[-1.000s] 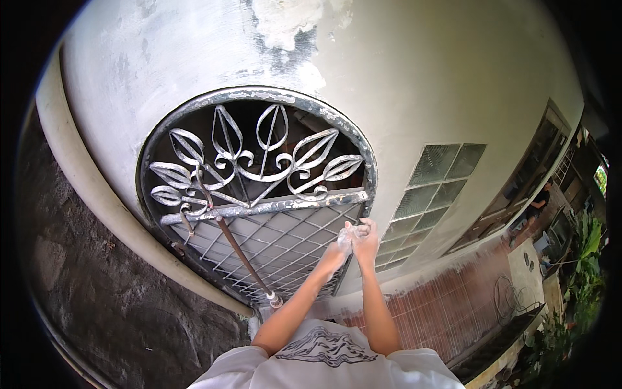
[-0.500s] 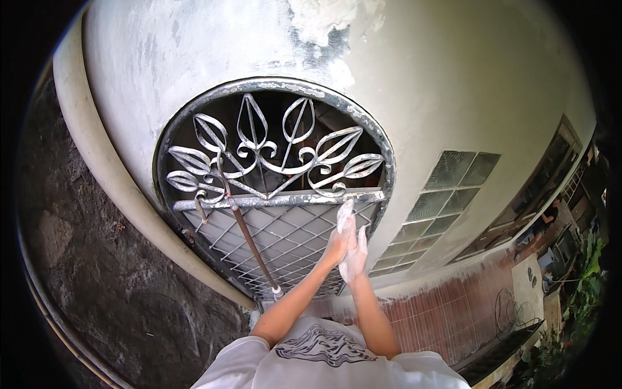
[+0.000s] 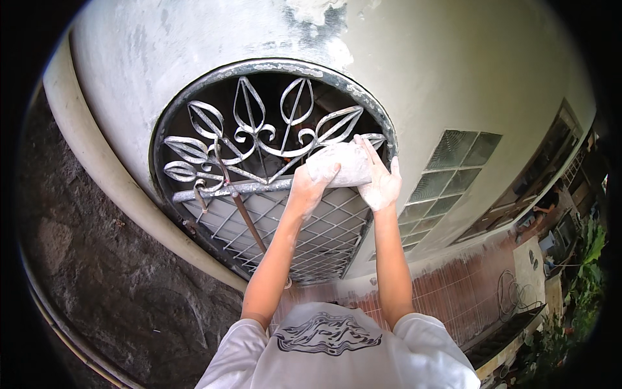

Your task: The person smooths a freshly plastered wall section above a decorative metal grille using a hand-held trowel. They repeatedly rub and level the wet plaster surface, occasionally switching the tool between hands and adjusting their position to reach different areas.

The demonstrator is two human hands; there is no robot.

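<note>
My left hand (image 3: 307,192) is closed on the near left end of a pale bundle (image 3: 339,161), with the thumb across its face. The bundle is rounded, blocky and coated in white powder; its exact kind I cannot make out. At its right end, my right hand (image 3: 381,184) touches it with fingers stretched and spread apart. White powder covers the right palm and fingers. Both hands are held up in front of the metal gate (image 3: 259,185), covering part of its crossbar and scrollwork.
A rounded white wall (image 3: 440,71) surrounds the arched gate. Glass blocks (image 3: 447,172) are set in it at right. A rusty rod (image 3: 249,220) hangs on the gate. Reddish tiles (image 3: 447,295) lie below right, dark rough ground (image 3: 123,279) at left. Another person (image 3: 547,202) is far right.
My hands were pressed together low before the gate mesh. They have risen and parted, and the white bundle now shows between them. The gate appears slightly higher in view.
</note>
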